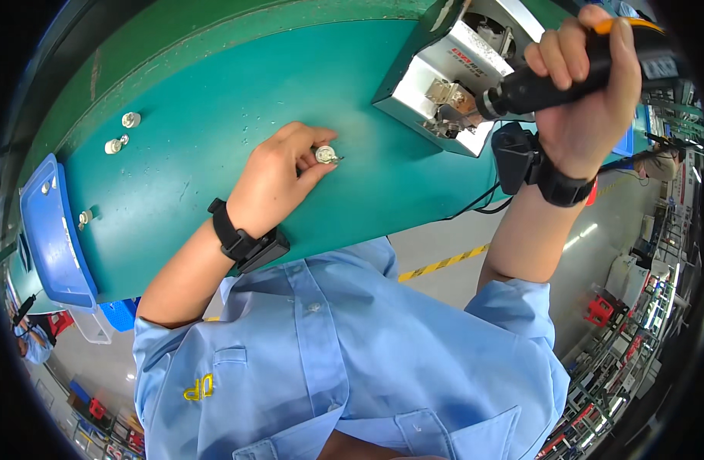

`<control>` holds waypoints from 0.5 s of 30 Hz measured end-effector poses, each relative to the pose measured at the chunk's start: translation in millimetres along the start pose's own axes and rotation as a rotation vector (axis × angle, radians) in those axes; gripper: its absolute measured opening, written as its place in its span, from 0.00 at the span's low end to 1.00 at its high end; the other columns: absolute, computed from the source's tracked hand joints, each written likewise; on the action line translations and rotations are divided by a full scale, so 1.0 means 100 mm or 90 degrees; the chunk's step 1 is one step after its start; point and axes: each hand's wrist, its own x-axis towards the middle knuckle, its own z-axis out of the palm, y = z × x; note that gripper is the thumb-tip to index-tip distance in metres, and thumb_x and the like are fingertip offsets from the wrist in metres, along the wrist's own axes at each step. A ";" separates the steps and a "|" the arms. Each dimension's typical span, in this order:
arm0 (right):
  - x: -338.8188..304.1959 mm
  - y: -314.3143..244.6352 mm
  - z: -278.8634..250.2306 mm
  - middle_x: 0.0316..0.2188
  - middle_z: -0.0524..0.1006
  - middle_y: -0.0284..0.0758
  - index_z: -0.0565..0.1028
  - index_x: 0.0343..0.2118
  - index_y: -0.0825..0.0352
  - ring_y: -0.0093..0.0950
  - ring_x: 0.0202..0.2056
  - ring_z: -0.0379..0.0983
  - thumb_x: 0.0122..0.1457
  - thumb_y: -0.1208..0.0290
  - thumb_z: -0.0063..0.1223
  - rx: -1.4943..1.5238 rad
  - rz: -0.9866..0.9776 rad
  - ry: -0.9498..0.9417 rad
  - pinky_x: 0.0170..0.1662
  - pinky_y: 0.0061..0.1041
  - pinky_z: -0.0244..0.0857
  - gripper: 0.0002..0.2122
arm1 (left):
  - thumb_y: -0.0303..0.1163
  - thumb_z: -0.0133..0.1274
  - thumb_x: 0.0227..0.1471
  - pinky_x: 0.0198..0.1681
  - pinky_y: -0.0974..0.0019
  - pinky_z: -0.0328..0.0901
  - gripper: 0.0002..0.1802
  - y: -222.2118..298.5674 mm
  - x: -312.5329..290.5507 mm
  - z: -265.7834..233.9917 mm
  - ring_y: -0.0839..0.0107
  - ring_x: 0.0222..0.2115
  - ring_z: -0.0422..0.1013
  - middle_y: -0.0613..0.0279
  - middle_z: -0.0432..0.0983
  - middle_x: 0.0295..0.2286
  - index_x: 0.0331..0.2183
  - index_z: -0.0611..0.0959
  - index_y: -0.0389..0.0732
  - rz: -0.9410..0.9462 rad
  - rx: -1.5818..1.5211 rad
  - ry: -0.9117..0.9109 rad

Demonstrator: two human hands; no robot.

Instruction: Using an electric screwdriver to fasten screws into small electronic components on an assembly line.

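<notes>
The left hand (pixel 283 165) pinches a white part (pixel 326 155) over the surface (pixel 329 218), while the right hand (pixel 585 126), well apart to the part's right, is wrapped around a driver (pixel 528 90) whose long axis points leftward, toward the box (pixel 417 73) between the hands.

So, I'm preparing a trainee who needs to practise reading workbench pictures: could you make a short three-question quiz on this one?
1. What is the left hand holding?
2. True or false: the blue tray lies to the left of the metal box.
3. Which hand grips the power screwdriver? A: left; B: right; C: both.

Key:
1. A small white round part.
2. True.
3. B, the right hand.
</notes>
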 end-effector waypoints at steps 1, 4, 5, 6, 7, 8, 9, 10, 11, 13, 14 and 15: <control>-0.01 0.06 -0.03 0.16 0.60 0.25 0.70 0.40 0.65 0.17 0.19 0.56 0.65 0.56 0.38 0.018 0.040 0.115 0.27 0.21 0.54 0.16 | 0.20 0.60 0.43 0.28 0.70 0.69 0.12 -0.01 0.01 0.01 0.71 0.24 0.73 0.58 0.73 0.29 0.35 0.81 0.36 -0.010 0.002 0.009; -0.08 0.21 0.14 0.16 0.60 0.25 0.70 0.40 0.65 0.17 0.20 0.56 0.65 0.54 0.37 0.055 0.047 0.212 0.28 0.21 0.54 0.17 | 0.20 0.60 0.43 0.28 0.70 0.69 0.12 -0.07 0.07 0.06 0.71 0.24 0.73 0.58 0.73 0.28 0.35 0.81 0.36 0.011 -0.024 0.007; -0.17 0.24 0.31 0.16 0.60 0.25 0.70 0.40 0.65 0.17 0.20 0.57 0.64 0.53 0.37 0.067 0.005 0.205 0.29 0.21 0.54 0.18 | 0.20 0.61 0.42 0.27 0.69 0.69 0.12 -0.09 0.04 0.07 0.70 0.24 0.73 0.58 0.73 0.27 0.34 0.81 0.36 0.023 -0.038 0.004; -0.24 0.26 0.45 0.16 0.60 0.25 0.70 0.40 0.65 0.17 0.21 0.57 0.64 0.51 0.37 0.080 -0.036 0.199 0.29 0.22 0.54 0.19 | 0.20 0.61 0.42 0.27 0.69 0.69 0.12 -0.10 0.01 0.07 0.70 0.24 0.73 0.58 0.73 0.27 0.34 0.81 0.36 0.007 -0.038 0.012; -0.27 0.26 0.54 0.16 0.60 0.25 0.70 0.40 0.65 0.17 0.21 0.57 0.64 0.51 0.37 0.088 -0.028 0.196 0.29 0.22 0.54 0.19 | 0.20 0.61 0.42 0.27 0.69 0.69 0.12 -0.11 0.03 0.08 0.70 0.24 0.73 0.58 0.73 0.27 0.34 0.81 0.36 0.015 -0.054 0.012; -0.28 0.25 0.63 0.16 0.60 0.25 0.69 0.41 0.65 0.18 0.20 0.57 0.64 0.50 0.37 0.093 -0.046 0.145 0.28 0.22 0.54 0.20 | 0.21 0.61 0.42 0.27 0.69 0.69 0.13 -0.12 0.04 0.08 0.70 0.24 0.73 0.58 0.74 0.27 0.34 0.81 0.36 0.025 -0.070 0.011; -0.29 0.25 0.71 0.16 0.61 0.26 0.69 0.42 0.65 0.18 0.19 0.57 0.64 0.49 0.37 0.097 -0.065 0.094 0.28 0.22 0.55 0.21 | 0.21 0.61 0.41 0.27 0.69 0.69 0.13 -0.14 0.04 0.09 0.69 0.24 0.73 0.57 0.74 0.27 0.34 0.81 0.36 0.036 -0.086 0.011; -0.29 0.27 0.76 0.17 0.61 0.26 0.69 0.42 0.65 0.19 0.19 0.57 0.63 0.48 0.37 0.101 -0.087 0.042 0.27 0.23 0.55 0.21 | 0.21 0.61 0.41 0.27 0.69 0.69 0.13 -0.15 0.04 0.09 0.69 0.24 0.73 0.57 0.74 0.27 0.34 0.81 0.36 0.030 -0.085 0.015; -0.28 0.32 0.81 0.17 0.61 0.26 0.69 0.42 0.65 0.19 0.19 0.57 0.63 0.48 0.37 0.104 -0.083 0.039 0.27 0.23 0.55 0.21 | 0.22 0.62 0.41 0.27 0.69 0.69 0.13 -0.17 0.04 0.09 0.69 0.24 0.73 0.57 0.74 0.27 0.34 0.81 0.36 0.033 -0.085 0.014; -0.30 0.43 0.91 0.16 0.62 0.27 0.67 0.44 0.65 0.20 0.18 0.58 0.63 0.47 0.37 0.027 -0.085 0.033 0.25 0.24 0.55 0.22 | 0.22 0.62 0.41 0.27 0.68 0.69 0.13 -0.19 0.03 0.09 0.68 0.24 0.73 0.57 0.74 0.28 0.34 0.81 0.36 0.040 -0.086 0.012; -0.30 0.47 0.95 0.16 0.62 0.28 0.67 0.44 0.65 0.21 0.17 0.58 0.63 0.47 0.37 -0.012 -0.086 0.029 0.24 0.24 0.55 0.23 | 0.22 0.62 0.41 0.27 0.68 0.69 0.13 -0.20 0.03 0.09 0.68 0.24 0.73 0.57 0.74 0.28 0.34 0.81 0.36 0.038 -0.087 0.016; -0.30 0.48 0.98 0.16 0.62 0.28 0.67 0.44 0.65 0.21 0.17 0.58 0.63 0.47 0.37 -0.013 -0.083 0.029 0.24 0.24 0.55 0.23 | 0.23 0.62 0.41 0.27 0.68 0.69 0.13 -0.20 0.03 0.09 0.68 0.24 0.74 0.57 0.74 0.28 0.34 0.81 0.36 0.039 -0.087 0.013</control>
